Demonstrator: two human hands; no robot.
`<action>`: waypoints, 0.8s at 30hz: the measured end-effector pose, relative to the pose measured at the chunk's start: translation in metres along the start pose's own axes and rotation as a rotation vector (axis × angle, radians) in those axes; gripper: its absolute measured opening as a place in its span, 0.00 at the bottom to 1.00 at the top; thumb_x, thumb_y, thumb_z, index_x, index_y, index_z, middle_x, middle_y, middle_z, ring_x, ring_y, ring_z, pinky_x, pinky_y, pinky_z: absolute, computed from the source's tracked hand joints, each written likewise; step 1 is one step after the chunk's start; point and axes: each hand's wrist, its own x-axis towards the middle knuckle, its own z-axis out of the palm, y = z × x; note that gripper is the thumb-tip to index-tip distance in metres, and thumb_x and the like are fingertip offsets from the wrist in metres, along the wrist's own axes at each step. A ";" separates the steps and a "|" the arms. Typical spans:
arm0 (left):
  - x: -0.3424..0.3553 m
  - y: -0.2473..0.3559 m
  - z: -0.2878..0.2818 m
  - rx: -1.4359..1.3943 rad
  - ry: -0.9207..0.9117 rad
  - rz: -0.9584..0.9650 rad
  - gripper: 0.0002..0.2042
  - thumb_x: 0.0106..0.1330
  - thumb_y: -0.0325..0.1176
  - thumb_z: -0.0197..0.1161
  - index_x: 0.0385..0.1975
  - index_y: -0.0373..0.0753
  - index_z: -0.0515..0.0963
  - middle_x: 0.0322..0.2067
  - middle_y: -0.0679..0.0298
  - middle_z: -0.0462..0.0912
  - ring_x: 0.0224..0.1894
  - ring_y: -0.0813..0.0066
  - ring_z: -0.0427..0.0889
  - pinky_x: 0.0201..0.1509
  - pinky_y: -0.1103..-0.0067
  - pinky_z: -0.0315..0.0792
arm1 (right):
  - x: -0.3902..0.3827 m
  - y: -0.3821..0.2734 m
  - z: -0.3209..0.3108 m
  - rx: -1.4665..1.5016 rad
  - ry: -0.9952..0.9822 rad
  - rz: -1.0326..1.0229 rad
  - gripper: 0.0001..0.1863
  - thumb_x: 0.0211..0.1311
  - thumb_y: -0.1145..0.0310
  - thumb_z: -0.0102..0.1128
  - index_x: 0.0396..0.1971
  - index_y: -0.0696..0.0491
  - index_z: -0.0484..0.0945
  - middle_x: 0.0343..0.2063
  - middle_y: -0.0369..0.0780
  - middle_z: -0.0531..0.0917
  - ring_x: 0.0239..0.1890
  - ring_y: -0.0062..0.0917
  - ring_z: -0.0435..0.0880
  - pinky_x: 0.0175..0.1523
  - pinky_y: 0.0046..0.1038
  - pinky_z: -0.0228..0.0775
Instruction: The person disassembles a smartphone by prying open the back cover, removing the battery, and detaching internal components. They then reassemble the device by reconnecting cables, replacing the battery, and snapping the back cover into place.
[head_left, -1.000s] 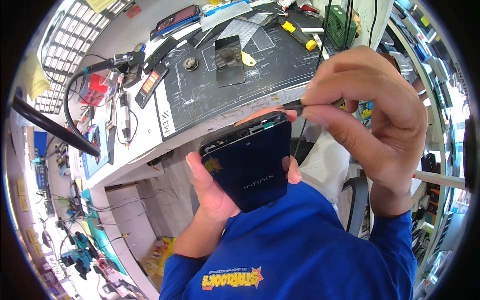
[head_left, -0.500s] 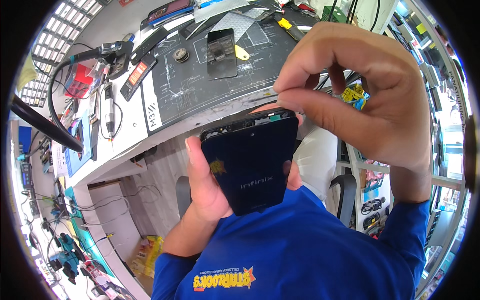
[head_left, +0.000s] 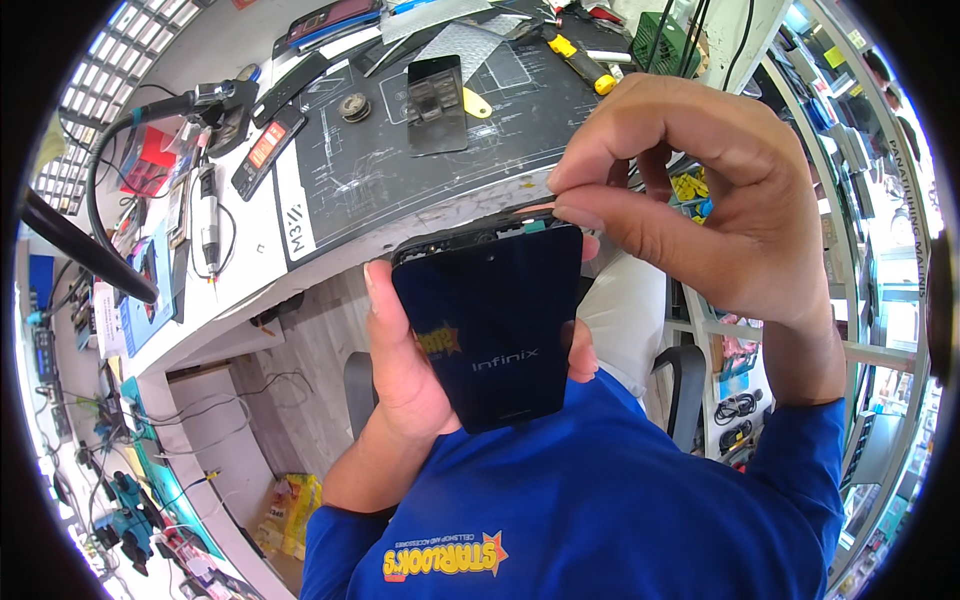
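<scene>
My left hand (head_left: 403, 385) is wrapped round a black smartphone (head_left: 490, 325), thumb along one side and fingertips curling over the other. The phone tilts up toward me, its dark screen showing a faint lit logo. Along its far end the frame is uncovered, with small inner parts (head_left: 535, 227) in view, one of them greenish. Just above that end's right corner, my right hand (head_left: 700, 200) holds thumb and forefinger pinched together, other fingers curled. Whatever sits between those fingertips is too small or hidden to tell.
Beyond the phone lies a dark work mat (head_left: 350, 180) on a white bench. It bears a loose phone screen (head_left: 437, 105), a small round tin (head_left: 354, 107) and a yellow-black tool (head_left: 580, 62). A black bent arm (head_left: 90, 245) juts in from the left; shelves (head_left: 850, 350) stand right.
The phone and both hands have shifted slightly left in the view, and the phone sits more upright. My right hand is still pinched near its top corner.
</scene>
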 end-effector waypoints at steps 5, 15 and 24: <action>0.001 0.001 -0.013 -0.011 -0.162 -0.050 0.57 0.64 0.84 0.36 0.74 0.32 0.60 0.63 0.46 0.74 0.40 0.47 0.85 0.42 0.60 0.80 | -0.002 -0.003 0.000 0.000 -0.010 0.023 0.07 0.57 0.79 0.73 0.35 0.56 0.86 0.30 0.34 0.87 0.29 0.14 0.81 0.30 0.19 0.60; -0.002 -0.003 -0.021 -0.037 -0.185 -0.084 0.55 0.66 0.80 0.44 0.77 0.32 0.57 0.60 0.47 0.78 0.43 0.48 0.87 0.47 0.60 0.81 | 0.000 -0.007 -0.003 0.025 -0.068 0.087 0.07 0.57 0.79 0.75 0.34 0.55 0.86 0.31 0.33 0.87 0.29 0.14 0.80 0.30 0.19 0.62; -0.001 -0.004 -0.023 -0.005 -0.185 -0.070 0.55 0.65 0.81 0.42 0.71 0.30 0.65 0.55 0.46 0.80 0.41 0.47 0.86 0.45 0.59 0.81 | 0.007 -0.016 0.000 -0.132 -0.048 -0.021 0.04 0.60 0.77 0.73 0.33 0.52 0.86 0.30 0.31 0.86 0.29 0.12 0.80 0.31 0.18 0.64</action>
